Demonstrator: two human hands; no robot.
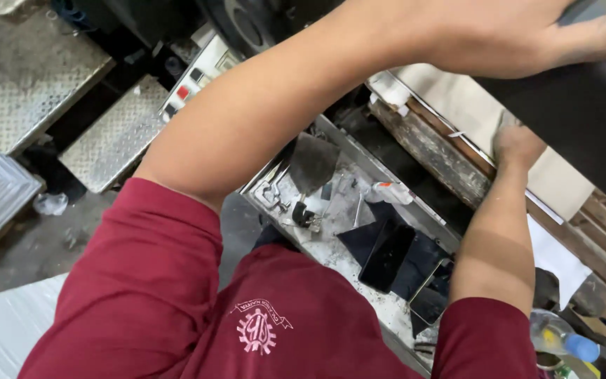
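Note:
A large dark sheet lies on a stack of cream boards at the upper right. My left hand reaches across from the left and lies flat on the dark sheet, fingers stretched toward the right edge of view. My right hand is lower down at the sheet's near corner. Its fingers curl over the edge of the sheet and are mostly hidden. Both arms wear short maroon sleeves.
A worn wooden pallet carries the stack. Below it a metal tray holds small tools and two dark phones. A control panel with buttons and checker-plate steps stand at left. A plastic bottle sits at bottom right.

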